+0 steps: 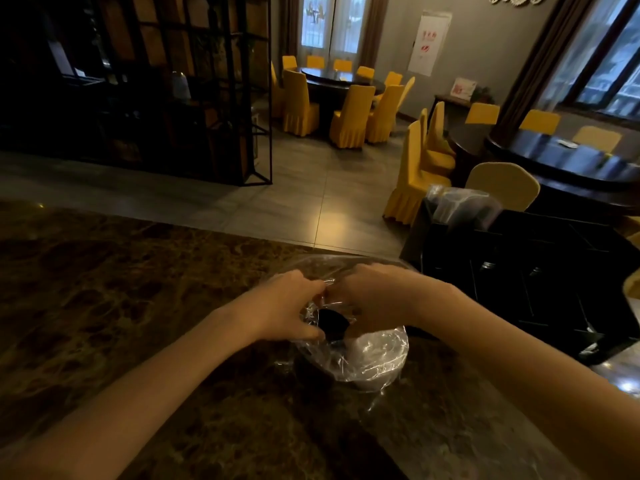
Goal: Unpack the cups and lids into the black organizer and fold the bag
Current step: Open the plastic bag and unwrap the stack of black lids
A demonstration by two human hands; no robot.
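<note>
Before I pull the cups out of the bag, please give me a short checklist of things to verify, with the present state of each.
1. Both hands on the bag: ok, left hand and right hand pinch the clear plastic bag.
2. Bag mouth open: cannot tell, a dark gap shows between the hands.
3. Bag rests on the marble counter: ok.
4. Black organizer near: ok, beside the right hand.
5. Free compartments: cannot tell, too dark.
</note>
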